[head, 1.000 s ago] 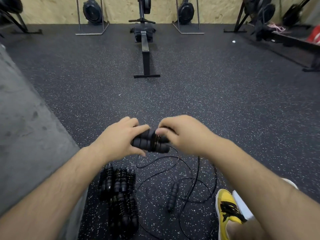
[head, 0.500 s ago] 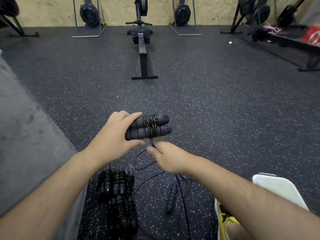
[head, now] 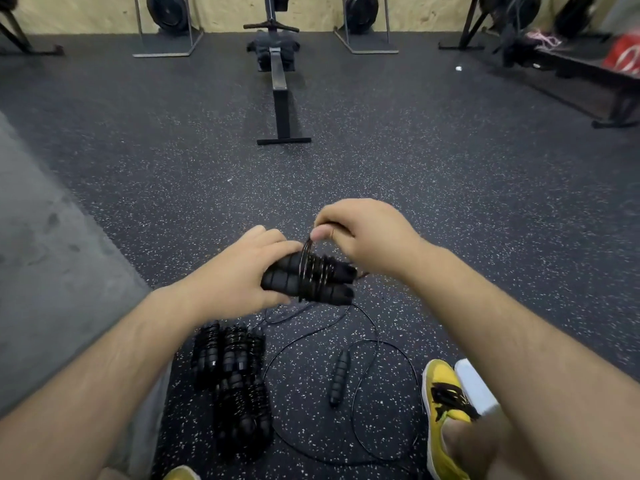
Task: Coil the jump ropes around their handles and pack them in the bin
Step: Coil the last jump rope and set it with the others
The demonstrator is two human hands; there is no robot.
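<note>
My left hand (head: 242, 271) grips a pair of black foam jump rope handles (head: 311, 278), held side by side with several turns of thin black cord around them. Just above the handles, my right hand (head: 363, 233) pinches that cord (head: 306, 245) between thumb and fingers. The slack cord (head: 374, 327) trails down to the floor. A loose black handle (head: 339, 379) with its cord lies on the floor below. Several coiled black ropes (head: 232, 368) are piled on the floor at lower left. No bin is in sight.
I am on a speckled black rubber floor (head: 450, 188). A grey concrete surface (head: 41, 258) runs along the left. My yellow shoe (head: 446, 396) is at lower right beside a white object (head: 474, 382). A rowing machine (head: 277, 71) and other gym equipment stand far ahead.
My right hand came up from below the handles to above them, carrying the cord over for another turn. The left hand kept its grip on the handles.
</note>
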